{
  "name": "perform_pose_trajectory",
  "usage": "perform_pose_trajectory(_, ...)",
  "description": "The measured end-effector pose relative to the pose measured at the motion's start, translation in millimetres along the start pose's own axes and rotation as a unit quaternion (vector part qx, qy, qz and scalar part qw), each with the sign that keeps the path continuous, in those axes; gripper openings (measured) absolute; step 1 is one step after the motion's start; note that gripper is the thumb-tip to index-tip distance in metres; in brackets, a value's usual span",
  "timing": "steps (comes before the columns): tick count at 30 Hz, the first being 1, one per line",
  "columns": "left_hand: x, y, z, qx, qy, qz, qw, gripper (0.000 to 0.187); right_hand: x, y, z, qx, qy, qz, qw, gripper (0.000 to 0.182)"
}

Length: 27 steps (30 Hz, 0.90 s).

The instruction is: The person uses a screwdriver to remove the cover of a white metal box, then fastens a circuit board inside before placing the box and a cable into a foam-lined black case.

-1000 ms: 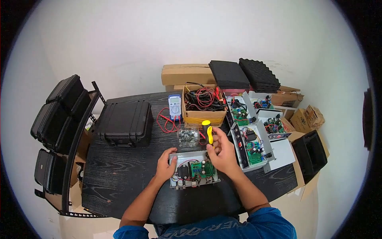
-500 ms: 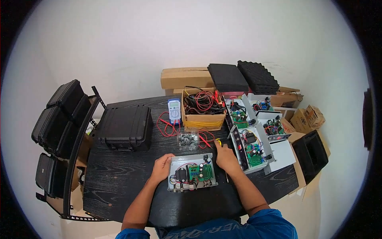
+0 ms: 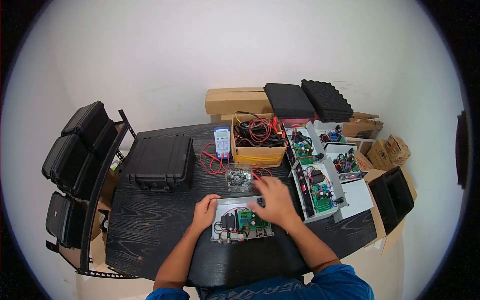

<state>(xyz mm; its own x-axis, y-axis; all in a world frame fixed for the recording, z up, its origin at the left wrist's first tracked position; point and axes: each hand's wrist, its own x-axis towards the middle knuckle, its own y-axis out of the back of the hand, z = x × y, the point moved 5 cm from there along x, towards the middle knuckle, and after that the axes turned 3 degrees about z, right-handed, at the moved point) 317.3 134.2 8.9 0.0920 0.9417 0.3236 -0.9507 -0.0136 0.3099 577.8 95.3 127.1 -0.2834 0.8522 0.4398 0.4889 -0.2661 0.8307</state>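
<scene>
My left hand [image 3: 204, 211] grips the left edge of an open metal enclosure [image 3: 233, 203], fingers closed round its wall. Inside the enclosure are a green circuit board [image 3: 246, 219], a black transformer [image 3: 228, 221] and coloured wires. Over its upper right corner reaches my right hand [image 3: 276, 201], slightly blurred, thumb and fingers apart, with nothing visible in it. Just beyond its fingertips lies a clear plastic box of small metal parts [image 3: 239, 177]. Red test leads [image 3: 212, 164] run from a blue-and-white multimeter [image 3: 222, 142] behind.
A cardboard box of cables [image 3: 258, 140] stands at the back. More open enclosures [image 3: 320, 190] with circuit boards are on the right. A black hard case [image 3: 159, 161] sits at left on the dark table [image 3: 145, 225]. Black foam sheets [image 3: 289, 100] rest on boxes behind.
My right hand has moved left from beside the enclosure to over its upper right corner. The yellow-handled tool it held no longer shows. The left hand stays on the enclosure.
</scene>
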Motion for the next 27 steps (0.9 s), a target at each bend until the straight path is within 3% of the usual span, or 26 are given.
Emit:
perform_pose_trajectory(4, 0.1, -0.1, 2.6, -0.008, -0.009, 0.014, 1.000, 0.022, -23.6, -32.8, -39.5, 0.032, 0.104, -0.118, 0.987, 0.100)
perform_pose_trajectory(10, -1.3, -0.3, -4.7, -0.033, -0.007, 0.023, 0.999, 0.021, -23.9, -43.9, -42.9, 0.035, 0.122, -0.180, 0.976, 0.113)
perform_pose_trajectory(13, -4.3, -4.2, -6.8, -0.149, 0.014, 0.007, 0.989, 0.038, -18.0, -30.5, -43.3, 0.042, 0.112, -0.207, 0.971, 0.106)
perform_pose_trajectory(17, -1.0, 4.1, -16.6, -0.389, -0.014, 0.058, 0.919, 0.075, -7.3, -6.3, -36.7, 0.170, 0.102, -0.116, 0.973, 0.097)
perform_pose_trajectory(19, -3.1, 5.4, 24.8, -0.410, -0.102, 0.066, 0.904, 0.073, -2.2, 3.7, -33.1, 0.250, 0.081, -0.063, 0.963, 0.093)
perform_pose_trajectory(22, -7.5, -12.4, 102.4, -0.362, -0.093, -0.013, 0.927, 0.084, -2.0, 5.8, -28.7, 0.312, 0.084, -0.046, 0.945, 0.103)
perform_pose_trajectory(27, -11.2, -30.3, 120.3, -0.348, -0.093, -0.091, 0.928, 0.117, -2.8, 5.7, -28.6, 0.334, 0.094, -0.070, 0.935, 0.122)
